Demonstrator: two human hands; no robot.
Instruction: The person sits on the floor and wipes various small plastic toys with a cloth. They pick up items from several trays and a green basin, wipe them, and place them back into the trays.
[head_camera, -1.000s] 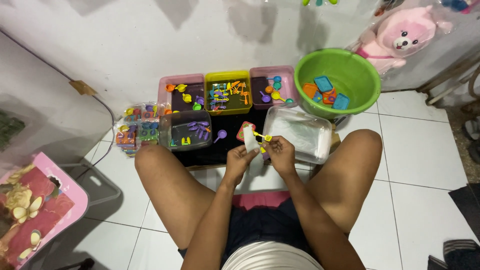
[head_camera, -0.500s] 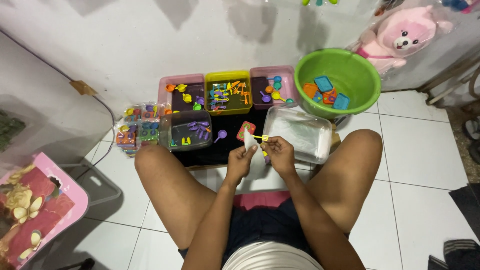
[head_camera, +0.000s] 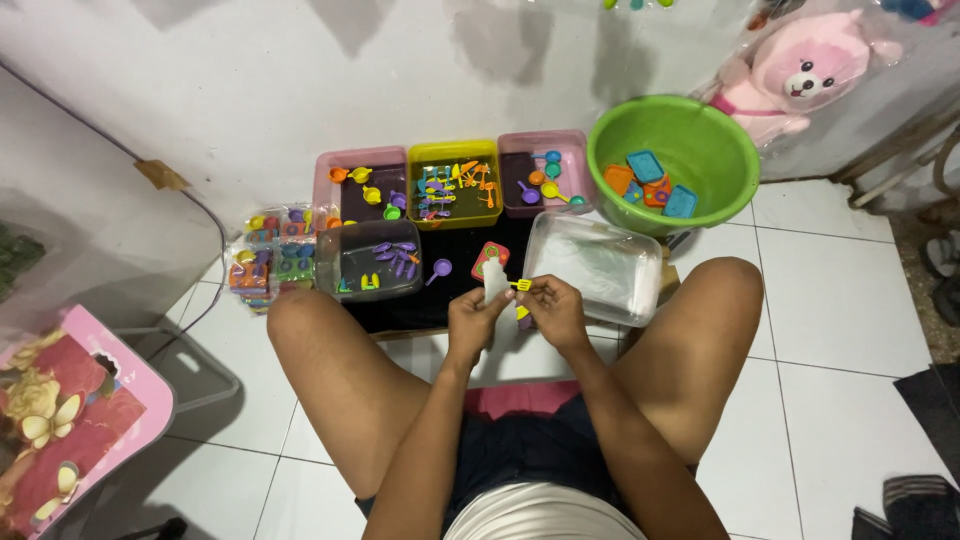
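**Small clear bag and yellow toy piece held over the black mat**

At nine o'clock, a pink patterned board (head_camera: 70, 400) lying on the floor. Toward ten o'clock, packed bags of coloured toy pieces (head_camera: 270, 262), just beside a clear tub (head_camera: 368, 260) of purple pieces. At twelve o'clock, in a row against the wall: pink tray (head_camera: 362, 180), yellow tray (head_camera: 456, 182), second pink tray (head_camera: 545, 170). At centre, left hand (head_camera: 473, 320) closed around a small clear bag (head_camera: 495, 282), held upright. Touching it, right hand (head_camera: 556, 308) pinching a tiny yellow toy piece (head_camera: 522, 286) at the bag's side. Just past the hands, an empty clear tub (head_camera: 595, 265). At one o'clock, a green basin (head_camera: 700, 150) with blue and orange pieces; beyond, a pink plush toy (head_camera: 805, 75).
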